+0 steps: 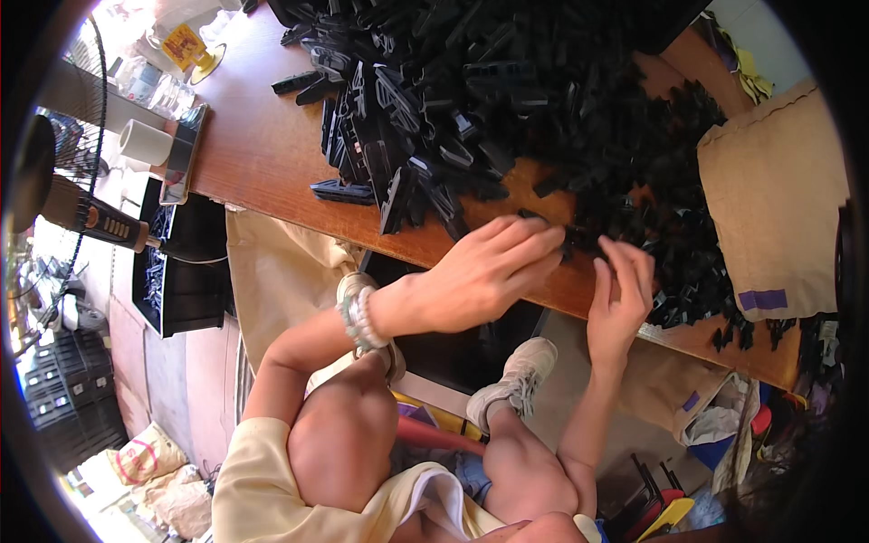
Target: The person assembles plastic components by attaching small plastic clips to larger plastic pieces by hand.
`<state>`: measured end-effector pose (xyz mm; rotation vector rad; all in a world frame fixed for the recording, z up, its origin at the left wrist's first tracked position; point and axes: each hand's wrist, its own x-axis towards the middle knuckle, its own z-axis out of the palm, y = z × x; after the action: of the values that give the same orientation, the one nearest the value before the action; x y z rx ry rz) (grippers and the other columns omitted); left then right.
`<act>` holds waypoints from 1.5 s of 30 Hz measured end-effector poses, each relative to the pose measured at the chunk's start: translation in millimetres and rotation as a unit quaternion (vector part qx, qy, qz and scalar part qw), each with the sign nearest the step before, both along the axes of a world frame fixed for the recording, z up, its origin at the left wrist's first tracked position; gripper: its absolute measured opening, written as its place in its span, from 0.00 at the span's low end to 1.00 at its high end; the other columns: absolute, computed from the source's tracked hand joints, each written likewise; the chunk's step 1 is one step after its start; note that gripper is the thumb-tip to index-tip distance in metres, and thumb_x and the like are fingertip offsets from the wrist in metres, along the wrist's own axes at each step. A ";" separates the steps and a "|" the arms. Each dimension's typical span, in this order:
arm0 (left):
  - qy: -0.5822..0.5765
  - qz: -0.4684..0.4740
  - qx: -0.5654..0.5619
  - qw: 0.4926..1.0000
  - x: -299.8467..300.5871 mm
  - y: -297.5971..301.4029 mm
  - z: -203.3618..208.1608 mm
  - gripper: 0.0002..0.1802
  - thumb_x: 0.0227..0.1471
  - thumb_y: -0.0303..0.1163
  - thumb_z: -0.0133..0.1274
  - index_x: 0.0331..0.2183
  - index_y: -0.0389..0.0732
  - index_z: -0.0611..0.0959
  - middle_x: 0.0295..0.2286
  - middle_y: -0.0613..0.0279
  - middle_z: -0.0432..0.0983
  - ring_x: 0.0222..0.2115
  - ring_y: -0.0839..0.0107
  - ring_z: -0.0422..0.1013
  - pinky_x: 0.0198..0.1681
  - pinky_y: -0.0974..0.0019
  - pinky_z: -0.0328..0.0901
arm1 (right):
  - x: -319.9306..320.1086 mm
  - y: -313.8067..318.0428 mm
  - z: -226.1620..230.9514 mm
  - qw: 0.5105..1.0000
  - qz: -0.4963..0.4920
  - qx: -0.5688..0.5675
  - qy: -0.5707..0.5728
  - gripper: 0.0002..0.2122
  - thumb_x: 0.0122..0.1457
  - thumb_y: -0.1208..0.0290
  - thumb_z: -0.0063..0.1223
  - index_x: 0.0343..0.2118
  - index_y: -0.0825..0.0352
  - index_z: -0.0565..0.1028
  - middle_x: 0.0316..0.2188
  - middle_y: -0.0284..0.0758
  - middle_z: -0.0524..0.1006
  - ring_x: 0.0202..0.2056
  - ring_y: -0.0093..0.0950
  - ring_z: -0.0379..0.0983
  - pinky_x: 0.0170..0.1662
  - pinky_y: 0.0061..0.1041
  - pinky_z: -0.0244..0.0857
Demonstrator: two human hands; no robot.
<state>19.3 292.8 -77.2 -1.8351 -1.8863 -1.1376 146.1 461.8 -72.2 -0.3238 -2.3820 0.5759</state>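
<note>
My left hand (493, 271), with pale beaded bracelets at its wrist, is over the front edge of a wooden table (258, 181). Its fingers are curled together around a small black plastic part (530, 215), mostly covered by the hand. A short gap to the right, my right hand (620, 294) is raised with bent fingers and the thumb apart; I see nothing between them. Beyond the left hand lies a heap of long black plastic pieces (398, 100). Smaller black parts (674, 217) are piled beyond and to the right of my right hand.
A brown cloth sheet (769, 199) covers the table's right end. At left stand a fan (100, 217), a white roll (145, 142) and a black bin (195, 285) of small parts. A dark container (462, 348) sits under the table edge, near my legs.
</note>
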 end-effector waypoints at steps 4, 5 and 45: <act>0.083 0.019 -0.110 0.990 -5.0 10.4 -9.4 0.19 0.36 0.27 0.56 0.35 0.29 0.78 0.38 0.51 0.71 0.38 0.59 0.68 0.37 0.63 0.65 | -4.7 9.7 3.3 0.986 -0.014 0.144 -0.082 0.13 0.50 0.83 0.60 0.39 0.67 0.77 0.38 0.36 0.73 0.38 0.36 0.70 0.39 0.32 0.64; 0.088 0.018 -0.079 0.993 -1.6 10.0 -9.9 0.20 0.32 0.28 0.55 0.33 0.29 0.78 0.34 0.54 0.70 0.33 0.63 0.67 0.32 0.65 0.63 | -3.2 11.8 1.8 0.985 -0.022 0.154 -0.078 0.14 0.50 0.84 0.60 0.41 0.67 0.77 0.38 0.36 0.73 0.37 0.35 0.70 0.39 0.32 0.65; -0.125 -0.024 -0.046 0.991 -3.7 -28.7 -19.2 0.21 0.37 0.26 0.66 0.38 0.34 0.81 0.36 0.59 0.71 0.36 0.60 0.67 0.40 0.61 0.62 | 12.0 -16.1 -7.4 0.960 0.181 -0.206 -0.052 0.11 0.49 0.84 0.61 0.37 0.71 0.81 0.32 0.34 0.73 0.34 0.27 0.68 0.34 0.24 0.63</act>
<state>15.6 264.1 -96.3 -1.8704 -2.0691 -1.3751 158.1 445.7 -79.6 -0.0935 -2.4219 1.2618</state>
